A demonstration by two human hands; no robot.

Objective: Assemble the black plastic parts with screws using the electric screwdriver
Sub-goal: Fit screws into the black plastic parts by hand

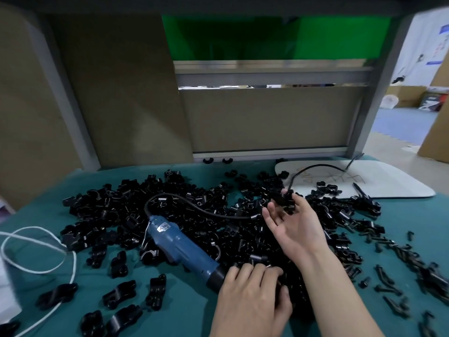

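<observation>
Countless black parts [194,203] crowd the blue screwdriver [179,244].

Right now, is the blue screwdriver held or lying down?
Lying down: the electric screwdriver rests on the black parts, and nothing grips it.

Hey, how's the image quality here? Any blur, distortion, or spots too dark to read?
Head view: wide-angle bending tilts the bench post; the edges and corners smear; the screwdriver mid-frame is sharp; the parts pile reads dark, with little detail beyond small glints; the part pinched by the right hand is slightly blurred.
</observation>
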